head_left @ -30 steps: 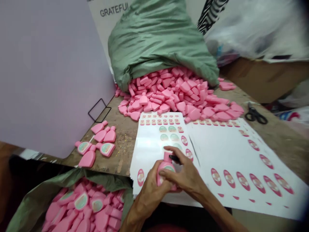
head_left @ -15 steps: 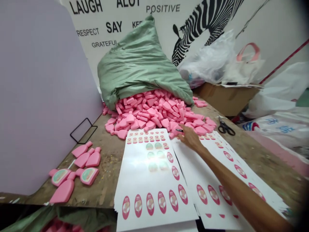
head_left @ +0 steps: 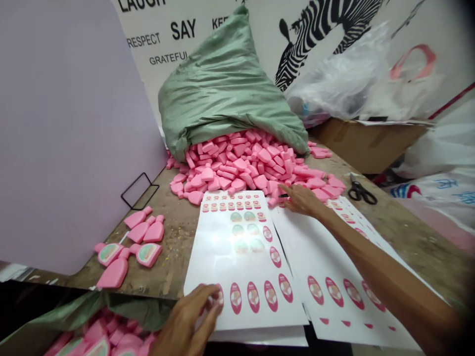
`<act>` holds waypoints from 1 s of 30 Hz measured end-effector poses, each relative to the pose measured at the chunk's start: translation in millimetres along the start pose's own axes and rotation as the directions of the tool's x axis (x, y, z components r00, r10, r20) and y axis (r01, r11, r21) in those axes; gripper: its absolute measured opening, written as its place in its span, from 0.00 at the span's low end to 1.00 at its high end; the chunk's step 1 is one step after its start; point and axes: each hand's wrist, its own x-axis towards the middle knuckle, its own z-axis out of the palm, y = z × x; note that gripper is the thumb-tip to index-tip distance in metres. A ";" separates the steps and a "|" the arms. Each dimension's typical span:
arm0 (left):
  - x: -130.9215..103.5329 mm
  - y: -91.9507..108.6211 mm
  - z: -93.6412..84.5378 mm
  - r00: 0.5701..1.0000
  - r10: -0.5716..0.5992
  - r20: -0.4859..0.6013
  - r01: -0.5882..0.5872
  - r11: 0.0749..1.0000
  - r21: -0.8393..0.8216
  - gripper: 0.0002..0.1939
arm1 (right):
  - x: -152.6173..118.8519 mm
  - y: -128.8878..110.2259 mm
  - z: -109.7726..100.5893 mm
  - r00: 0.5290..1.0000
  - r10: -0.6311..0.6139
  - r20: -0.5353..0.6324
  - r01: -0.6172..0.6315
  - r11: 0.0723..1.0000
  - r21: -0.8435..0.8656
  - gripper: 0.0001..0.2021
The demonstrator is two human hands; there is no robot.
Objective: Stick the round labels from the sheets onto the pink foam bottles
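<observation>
My right hand [head_left: 302, 199] reaches to the front of a heap of pink toy bottles [head_left: 241, 165]. A small dark tool, perhaps a blade or tweezers [head_left: 283, 196], is held in its fingers; its kind is unclear. Just beyond the fingertips lies one pink bottle [head_left: 273, 201]; I cannot tell whether they touch it. My left hand [head_left: 189, 319] is at the lower left corner of a white sticker sheet [head_left: 213, 257], thumb and forefinger apart over an oval pink sticker. A second stack of sticker sheets [head_left: 297, 247] lies under my right forearm.
A green sack [head_left: 222, 94] spills the heap. Left on the table are several pink bottles [head_left: 113, 272], two labelled, and a black wire stand [head_left: 140, 192]. Scissors [head_left: 361, 190] and a cardboard box [head_left: 371, 143] are right. Below the edge, another green sack [head_left: 55, 321] holds pink bottles.
My left hand has come into view from below, over the sheet's near left corner. My right hand stays by the heap with the dark tool. The view has shifted slightly.
</observation>
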 end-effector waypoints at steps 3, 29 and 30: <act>32.6 31.0 15.0 0.984 0.102 0.146 -0.080 0.986 -0.149 0.13 | 9.1 3.5 -7.5 0.999 0.031 0.029 -0.032 0.999 0.014 0.23; 90.3 40.3 65.7 0.821 -0.451 0.350 0.347 -0.091 -0.933 0.18 | -124.8 -136.7 -20.9 0.948 0.311 0.071 -0.223 0.484 0.846 0.14; 89.5 38.8 64.5 0.827 -0.448 0.340 0.342 -0.079 -0.936 0.16 | -125.8 -134.2 -16.5 0.942 0.331 0.059 -0.237 0.527 0.816 0.13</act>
